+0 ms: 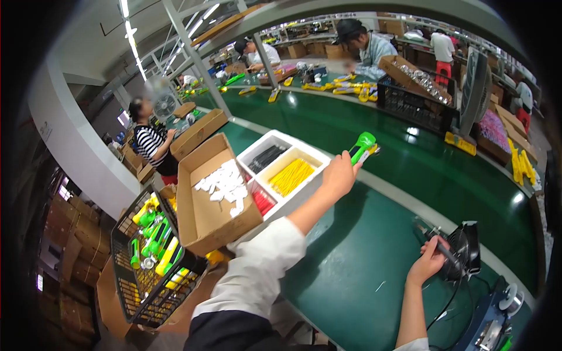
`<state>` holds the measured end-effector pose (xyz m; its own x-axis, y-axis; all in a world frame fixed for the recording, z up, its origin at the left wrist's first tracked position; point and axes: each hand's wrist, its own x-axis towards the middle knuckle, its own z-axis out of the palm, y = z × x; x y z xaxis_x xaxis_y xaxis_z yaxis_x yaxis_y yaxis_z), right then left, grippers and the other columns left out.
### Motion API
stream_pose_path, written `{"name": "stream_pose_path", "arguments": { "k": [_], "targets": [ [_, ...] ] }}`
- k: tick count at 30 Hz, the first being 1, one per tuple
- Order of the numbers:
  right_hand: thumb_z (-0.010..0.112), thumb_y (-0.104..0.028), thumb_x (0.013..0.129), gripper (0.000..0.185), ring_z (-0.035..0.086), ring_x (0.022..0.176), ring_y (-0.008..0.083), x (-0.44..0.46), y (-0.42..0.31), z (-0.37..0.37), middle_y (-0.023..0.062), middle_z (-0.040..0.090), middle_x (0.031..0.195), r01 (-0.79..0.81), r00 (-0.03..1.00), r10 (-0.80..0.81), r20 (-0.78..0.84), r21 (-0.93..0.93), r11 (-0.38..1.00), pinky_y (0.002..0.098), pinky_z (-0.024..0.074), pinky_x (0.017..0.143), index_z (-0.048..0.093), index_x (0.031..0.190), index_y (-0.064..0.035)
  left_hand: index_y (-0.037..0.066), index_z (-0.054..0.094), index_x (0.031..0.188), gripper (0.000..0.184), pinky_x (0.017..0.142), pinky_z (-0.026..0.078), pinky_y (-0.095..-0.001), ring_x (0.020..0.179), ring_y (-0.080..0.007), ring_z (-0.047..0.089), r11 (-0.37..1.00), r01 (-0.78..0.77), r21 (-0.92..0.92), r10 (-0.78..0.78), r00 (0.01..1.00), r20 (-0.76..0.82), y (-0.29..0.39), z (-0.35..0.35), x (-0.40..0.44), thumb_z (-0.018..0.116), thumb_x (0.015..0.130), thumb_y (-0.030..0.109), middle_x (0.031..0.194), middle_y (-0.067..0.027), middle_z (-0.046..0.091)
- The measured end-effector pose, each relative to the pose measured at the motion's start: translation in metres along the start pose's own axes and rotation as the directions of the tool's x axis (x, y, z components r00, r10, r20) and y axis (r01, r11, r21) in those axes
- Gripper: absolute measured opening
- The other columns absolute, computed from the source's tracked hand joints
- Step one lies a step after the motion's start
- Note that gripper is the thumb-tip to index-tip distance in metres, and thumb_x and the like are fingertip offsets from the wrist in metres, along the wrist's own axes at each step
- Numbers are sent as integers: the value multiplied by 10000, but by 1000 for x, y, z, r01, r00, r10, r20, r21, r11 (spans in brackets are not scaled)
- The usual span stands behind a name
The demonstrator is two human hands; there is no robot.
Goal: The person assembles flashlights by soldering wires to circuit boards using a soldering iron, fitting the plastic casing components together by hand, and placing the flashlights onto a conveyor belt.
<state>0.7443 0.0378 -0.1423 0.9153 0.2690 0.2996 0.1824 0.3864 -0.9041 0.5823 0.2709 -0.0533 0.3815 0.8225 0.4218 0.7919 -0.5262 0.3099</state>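
My left hand [341, 174] is closed around a green flashlight-like piece [363, 146], held over the near edge of the green conveyor. At the right, my right hand [428, 261] grips a dark pen-shaped tool [443, 250] with a cable, beside a small black fan [465, 251]. Left of my left arm stands a white foam box [319, 157] with black, yellow and red wires in its compartments. Next to it, a cardboard box [196, 219] holds white pieces.
A black crate [132, 304] of green and yellow pieces stands lower left. Beyond the conveyor [398, 152] are yellow pieces [351, 89], another black crate [404, 99] and people at work. A blue device [483, 319] with a wire spool sits lower right.
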Motion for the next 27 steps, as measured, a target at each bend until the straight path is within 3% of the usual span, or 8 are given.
{"name": "stream_pose_path", "arguments": {
  "k": [5,10,18,21,24,27],
  "targets": [
    [553,-190,953,180,442,625,50,-1,-6,5,7,506,744,-61,998,61,-6,-25,998,181,371,554,539,992,-14,53,493,947,436,626,527,-418,761,-274,627,989,-84,119,106,975,-195,4,113,113,666,810,428,828,-111,596],
    [584,-134,926,188,479,658,73,0,-11,5,36,560,791,-141,990,141,-6,-36,989,208,410,598,549,1040,11,73,515,941,449,571,523,-359,751,-237,625,950,-11,313,79,976,-204,-14,163,150,684,774,455,815,-66,578],
    [589,-153,925,197,493,656,75,-2,-15,5,41,569,785,-164,986,164,-2,-38,986,208,416,599,557,1023,15,52,545,921,409,600,508,-367,796,-241,602,916,-42,399,151,957,-247,-31,164,143,647,807,431,879,-87,552],
    [589,-146,924,191,486,650,72,-3,-15,4,33,562,780,-167,986,168,5,-46,985,204,408,590,558,1016,18,53,548,936,395,625,502,-373,826,-248,594,923,-47,383,132,971,-198,-30,161,141,649,807,412,897,-87,546],
    [587,-133,922,175,479,648,65,-3,-7,2,21,548,771,-119,993,120,15,-60,991,199,394,579,557,1008,16,53,530,1002,472,651,500,-389,857,-250,589,911,-18,411,103,977,-186,-31,160,138,684,772,436,927,-90,551],
    [584,-121,921,152,473,642,61,0,3,-5,11,533,756,-57,997,60,42,-62,996,195,382,568,557,995,9,56,493,1078,601,681,500,-406,894,-251,587,950,32,310,21,986,-165,-23,146,131,737,708,462,964,-93,560]
  ]
}}
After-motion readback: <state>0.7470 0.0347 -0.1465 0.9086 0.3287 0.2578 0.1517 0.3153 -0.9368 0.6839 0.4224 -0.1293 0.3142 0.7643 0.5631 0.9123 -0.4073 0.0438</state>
